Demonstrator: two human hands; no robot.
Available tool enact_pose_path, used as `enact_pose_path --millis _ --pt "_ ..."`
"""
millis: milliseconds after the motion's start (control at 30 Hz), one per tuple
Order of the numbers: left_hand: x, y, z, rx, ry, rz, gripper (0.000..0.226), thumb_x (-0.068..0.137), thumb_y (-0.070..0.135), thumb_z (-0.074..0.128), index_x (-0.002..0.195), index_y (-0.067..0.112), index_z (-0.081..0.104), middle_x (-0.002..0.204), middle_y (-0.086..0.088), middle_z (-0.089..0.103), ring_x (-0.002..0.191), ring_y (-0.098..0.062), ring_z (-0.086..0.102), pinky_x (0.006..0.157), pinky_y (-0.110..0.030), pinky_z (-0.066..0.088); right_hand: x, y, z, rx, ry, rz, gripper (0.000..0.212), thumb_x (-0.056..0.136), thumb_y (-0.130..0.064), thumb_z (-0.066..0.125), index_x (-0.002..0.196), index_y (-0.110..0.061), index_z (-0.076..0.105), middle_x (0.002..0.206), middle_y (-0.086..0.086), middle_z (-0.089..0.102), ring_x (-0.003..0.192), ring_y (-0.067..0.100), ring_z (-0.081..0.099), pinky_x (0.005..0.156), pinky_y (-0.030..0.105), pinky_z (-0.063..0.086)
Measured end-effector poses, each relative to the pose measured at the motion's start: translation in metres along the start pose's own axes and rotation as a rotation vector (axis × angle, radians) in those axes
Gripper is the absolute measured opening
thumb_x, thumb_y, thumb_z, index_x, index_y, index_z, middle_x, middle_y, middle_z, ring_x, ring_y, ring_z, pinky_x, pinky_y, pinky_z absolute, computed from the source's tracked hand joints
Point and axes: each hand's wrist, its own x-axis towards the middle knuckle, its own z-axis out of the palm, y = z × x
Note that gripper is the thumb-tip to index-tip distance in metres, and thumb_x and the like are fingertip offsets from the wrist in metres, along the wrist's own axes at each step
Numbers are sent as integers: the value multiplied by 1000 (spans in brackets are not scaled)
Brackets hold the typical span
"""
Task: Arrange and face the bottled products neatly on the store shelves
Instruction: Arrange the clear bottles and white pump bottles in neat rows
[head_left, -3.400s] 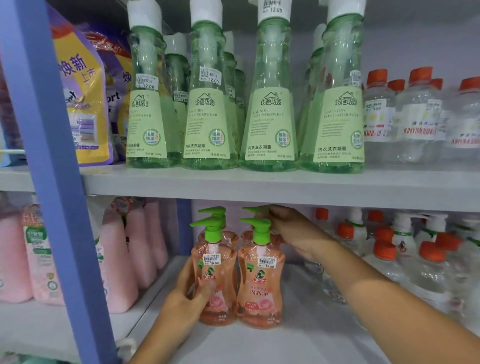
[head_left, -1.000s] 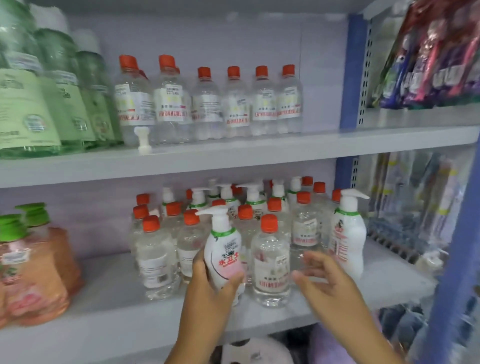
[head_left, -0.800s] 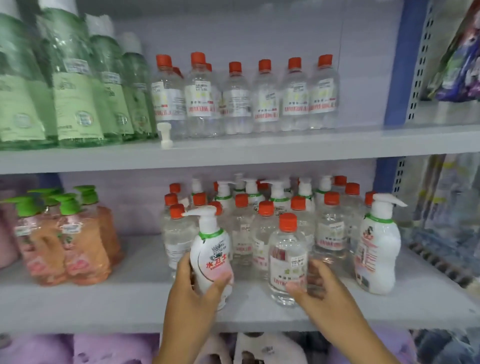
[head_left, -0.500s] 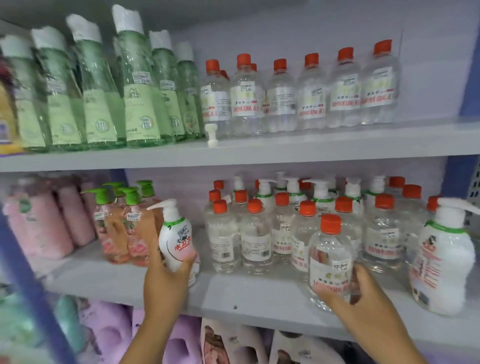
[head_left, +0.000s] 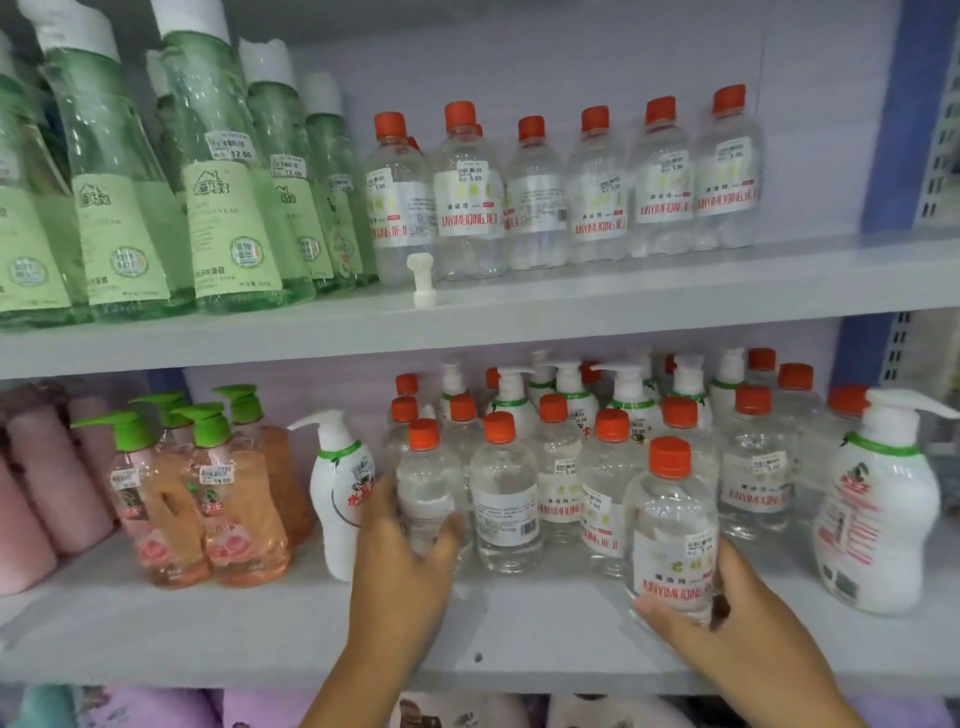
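Observation:
On the lower shelf (head_left: 291, 639) stands a cluster of clear bottles with orange caps (head_left: 506, 499), mixed with white pump bottles at the back. My left hand (head_left: 402, 551) grips the leftmost front clear bottle (head_left: 428, 488). My right hand (head_left: 727, 618) holds a clear orange-capped bottle (head_left: 670, 535) that stands forward of the cluster near the shelf's front. A white pump bottle (head_left: 337, 488) stands free just left of my left hand. Another white pump bottle (head_left: 878, 514) stands at the far right.
Orange pump bottles with green tops (head_left: 228, 499) and pink pouches (head_left: 47, 478) fill the lower left. The upper shelf (head_left: 623, 291) carries tall green bottles (head_left: 223, 176), a row of clear orange-capped bottles (head_left: 597, 187) and a loose white pump part (head_left: 422, 278). A blue upright (head_left: 904, 114) stands right.
My left hand has let go of the white pump bottle, left beside the orange bottles, and moved right onto a clear bottle. My right hand stays on the front clear bottle.

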Motion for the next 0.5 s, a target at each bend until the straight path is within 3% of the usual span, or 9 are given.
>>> enact_pose_path --millis 100,200,267,400,500 --pt "5 -10 9 -60 -59 -56 81 81 21 83 139 50 34 127 17 63 115 -3 63 96 -35 53 -5 -6 0 -11 -27 -26 79 66 -62 82 123 -73 30 113 -41 63 102 -17 59 90 21 47" --pt "7 -19 10 -41 -73 -81 81 77 29 86 140 42 37 126 17 64 114 -4 63 100 -41 54 -13 -13 12 -11 -66 -36 79 68 -63 80 123 -77 25 112 -52 56 99 -26 56 89 16 47" --pt "6 -18 6 -35 -98 -97 76 74 38 87 134 40 41 122 17 65 111 -3 64 97 -41 55 -16 -18 22 24 -94 -52 81 70 -57 83 129 -72 30 117 -45 60 104 -20 60 94 21 50" --pt "-14 -13 -9 -69 -184 -143 74 63 44 92 123 46 48 110 19 70 94 7 67 80 -24 53 -21 -31 33 114 -129 -32 76 68 -40 90 126 -57 44 116 -31 69 106 -8 67 97 29 55" --pt "-30 -1 -19 -113 -277 -202 73 48 47 96 108 50 54 97 19 74 83 4 70 78 -27 55 -21 -33 31 93 -105 -39 77 67 -37 92 125 -54 45 113 -30 70 103 -6 68 93 26 56"
